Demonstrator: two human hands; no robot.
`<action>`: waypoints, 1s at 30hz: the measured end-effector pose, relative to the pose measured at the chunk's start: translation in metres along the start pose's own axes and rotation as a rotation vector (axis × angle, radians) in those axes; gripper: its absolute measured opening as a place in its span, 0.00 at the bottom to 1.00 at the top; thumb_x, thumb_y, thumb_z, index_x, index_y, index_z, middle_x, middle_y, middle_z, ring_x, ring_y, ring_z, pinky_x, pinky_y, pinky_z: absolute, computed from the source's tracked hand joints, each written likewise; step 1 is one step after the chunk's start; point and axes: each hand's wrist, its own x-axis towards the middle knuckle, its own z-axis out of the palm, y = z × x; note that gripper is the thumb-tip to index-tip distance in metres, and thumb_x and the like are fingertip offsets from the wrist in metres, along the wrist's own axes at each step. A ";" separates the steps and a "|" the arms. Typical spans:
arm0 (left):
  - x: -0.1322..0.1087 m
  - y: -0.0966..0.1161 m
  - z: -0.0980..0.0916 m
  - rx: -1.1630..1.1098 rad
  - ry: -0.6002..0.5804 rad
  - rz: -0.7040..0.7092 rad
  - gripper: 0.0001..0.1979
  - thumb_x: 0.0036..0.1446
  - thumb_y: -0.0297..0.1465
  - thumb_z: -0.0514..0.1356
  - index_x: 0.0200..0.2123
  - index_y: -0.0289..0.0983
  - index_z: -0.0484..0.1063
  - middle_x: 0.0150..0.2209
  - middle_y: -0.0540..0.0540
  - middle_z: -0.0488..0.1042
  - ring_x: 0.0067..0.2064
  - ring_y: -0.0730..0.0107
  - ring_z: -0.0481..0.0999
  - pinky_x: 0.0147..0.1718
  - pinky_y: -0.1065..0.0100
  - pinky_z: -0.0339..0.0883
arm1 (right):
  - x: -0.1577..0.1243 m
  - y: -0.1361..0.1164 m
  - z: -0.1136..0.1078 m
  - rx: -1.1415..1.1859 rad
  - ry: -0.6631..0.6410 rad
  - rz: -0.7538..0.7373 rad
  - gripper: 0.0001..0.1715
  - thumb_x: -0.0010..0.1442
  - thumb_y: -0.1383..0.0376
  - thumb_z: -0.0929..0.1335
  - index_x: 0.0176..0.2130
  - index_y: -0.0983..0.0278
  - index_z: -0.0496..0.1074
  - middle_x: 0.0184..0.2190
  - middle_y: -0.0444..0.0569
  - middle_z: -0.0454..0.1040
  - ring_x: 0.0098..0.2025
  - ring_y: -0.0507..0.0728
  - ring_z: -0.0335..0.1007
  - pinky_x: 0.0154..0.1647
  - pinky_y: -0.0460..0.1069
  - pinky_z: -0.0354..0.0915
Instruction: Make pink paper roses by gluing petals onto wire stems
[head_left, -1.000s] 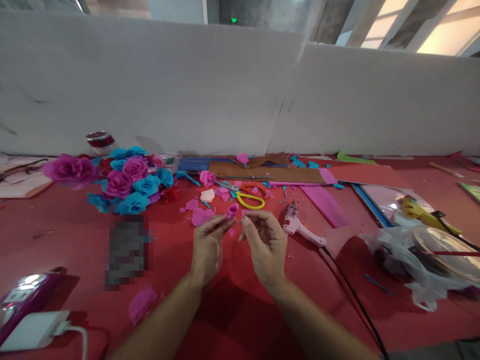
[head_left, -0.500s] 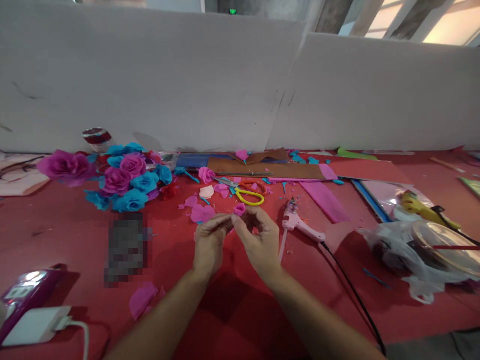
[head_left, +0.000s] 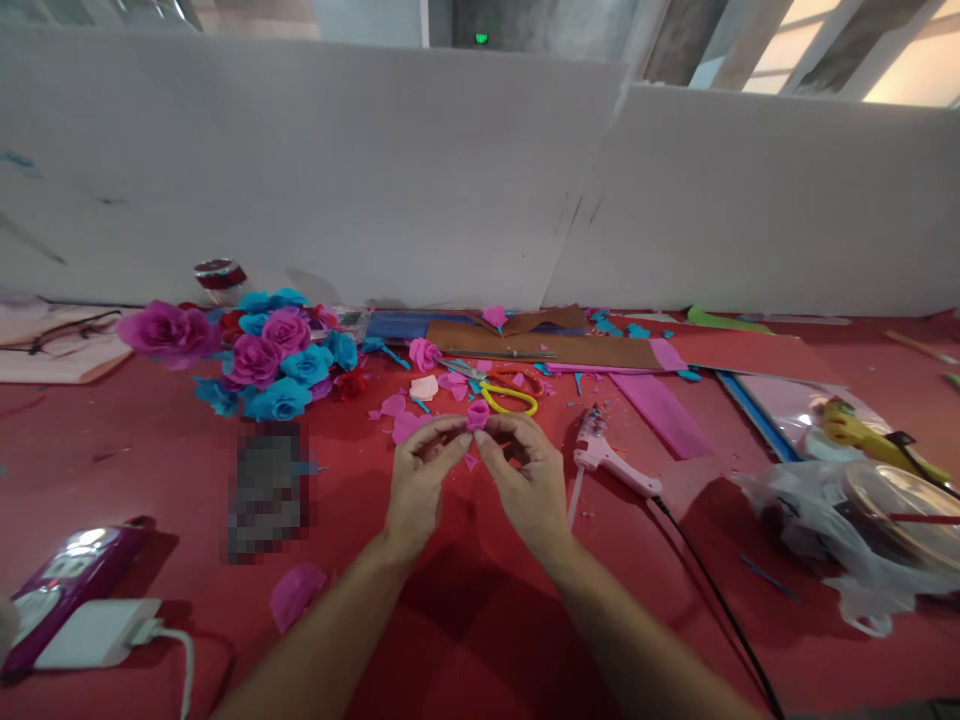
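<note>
Between my fingertips is a small pink paper rosebud (head_left: 478, 414), its petals curled up. My left hand (head_left: 421, 478) pinches it from the left, with thumb and fingers together. From the other side my right hand (head_left: 527, 480) pinches it too, both thumbs meeting at its base. Just beyond the bud lie scissors (head_left: 510, 398) with a yellow and an orange handle. Loose pink paper petals (head_left: 406, 425) are scattered left of them. A pink glue gun (head_left: 616, 464) rests right of my right hand.
Blue, pink and red paper flowers (head_left: 277, 365) bunch at the left. Brown paper (head_left: 547, 350) lies along the back before a white partition (head_left: 337, 180). A black cord (head_left: 712, 590) runs down the right. Farther right are a plastic bag (head_left: 802, 510) and a yellow glue gun (head_left: 855, 428).
My left fingers have come up against the bud, and both thumbs now meet at its base. The bud sits more upright. The whole view has shifted slightly.
</note>
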 end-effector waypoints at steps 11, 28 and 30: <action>-0.003 0.010 -0.003 0.497 0.085 0.330 0.04 0.49 0.30 0.65 0.31 0.41 0.80 0.30 0.50 0.80 0.32 0.69 0.77 0.40 0.66 0.70 | -0.004 0.006 0.002 -0.083 0.030 -0.032 0.08 0.53 0.69 0.69 0.36 0.61 0.75 0.34 0.46 0.78 0.36 0.54 0.72 0.39 0.50 0.67; -0.012 -0.002 0.003 0.372 0.016 0.172 0.10 0.49 0.32 0.66 0.38 0.43 0.80 0.40 0.46 0.80 0.44 0.63 0.77 0.49 0.60 0.69 | -0.004 0.009 0.000 -0.066 0.116 -0.158 0.08 0.54 0.70 0.69 0.35 0.59 0.76 0.32 0.45 0.78 0.34 0.54 0.73 0.39 0.50 0.69; -0.012 -0.003 0.003 0.323 0.005 0.133 0.11 0.49 0.32 0.65 0.38 0.42 0.80 0.40 0.46 0.81 0.43 0.63 0.78 0.49 0.60 0.69 | -0.004 0.010 0.000 -0.060 0.111 -0.138 0.08 0.54 0.69 0.69 0.35 0.59 0.76 0.32 0.45 0.78 0.35 0.54 0.73 0.40 0.51 0.69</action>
